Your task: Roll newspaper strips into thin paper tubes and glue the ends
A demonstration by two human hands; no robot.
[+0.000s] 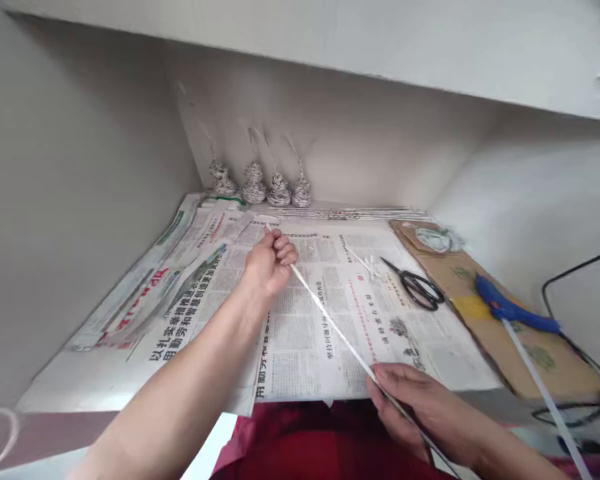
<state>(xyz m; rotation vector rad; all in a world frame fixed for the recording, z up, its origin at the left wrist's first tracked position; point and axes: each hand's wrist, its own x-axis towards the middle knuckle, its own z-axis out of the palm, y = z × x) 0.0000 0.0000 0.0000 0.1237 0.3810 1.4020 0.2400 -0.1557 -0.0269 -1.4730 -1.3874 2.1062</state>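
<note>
One long white paper cord (331,321) slants across the newspaper (295,333) spread on the table, running from one of the person's hands to the other. The left hand (273,260) is closed around it near its far end, fingers curled, with a short tip poking out beyond them. The right hand (413,400) grips it nearer the body, between thumb and fingers, and the rest trails down past that hand to the lower edge of the view. To the right of the cord lie black scissors (406,277), with a few white scraps (373,268) just beside them. Farther right, a blue glue gun (515,312) rests over a piece of cardboard (445,267). At the back, four gourd-shaped woven pieces (254,183) stand in a row, near a bundle of thin sticks (350,214)
</note>
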